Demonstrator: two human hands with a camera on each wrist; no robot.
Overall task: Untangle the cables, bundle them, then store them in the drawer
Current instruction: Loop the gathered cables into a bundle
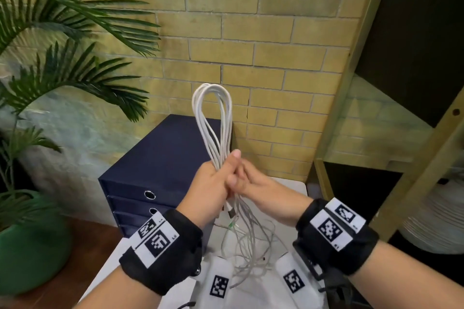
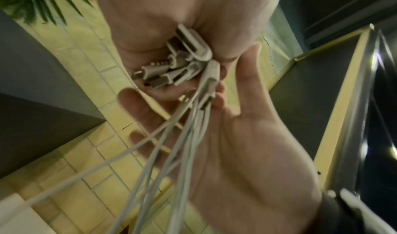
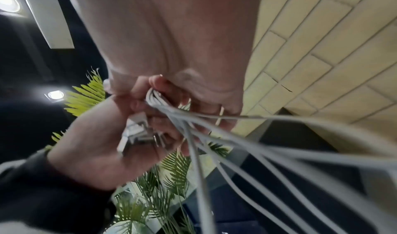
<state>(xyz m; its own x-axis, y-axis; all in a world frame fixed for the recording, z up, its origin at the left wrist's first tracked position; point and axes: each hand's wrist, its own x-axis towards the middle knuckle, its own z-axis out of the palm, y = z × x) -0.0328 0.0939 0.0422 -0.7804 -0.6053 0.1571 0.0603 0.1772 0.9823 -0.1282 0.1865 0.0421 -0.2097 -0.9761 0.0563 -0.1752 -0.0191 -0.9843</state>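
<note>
Presently the left hand (image 1: pixel 213 180) clenches the looped white cables (image 1: pixel 213 118) upright above the desk (image 1: pixel 105 273); the right hand (image 1: pixel 253 183) meets them, its grip unclear. Tails hang loose. Bundling unfinished; the drawer unit (image 1: pixel 150 170) appears closed, storage outstanding.

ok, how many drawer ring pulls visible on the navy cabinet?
2. Upper ring pull on the top drawer; lower ring pull on the next one down. The left wristband may hide more.
</note>
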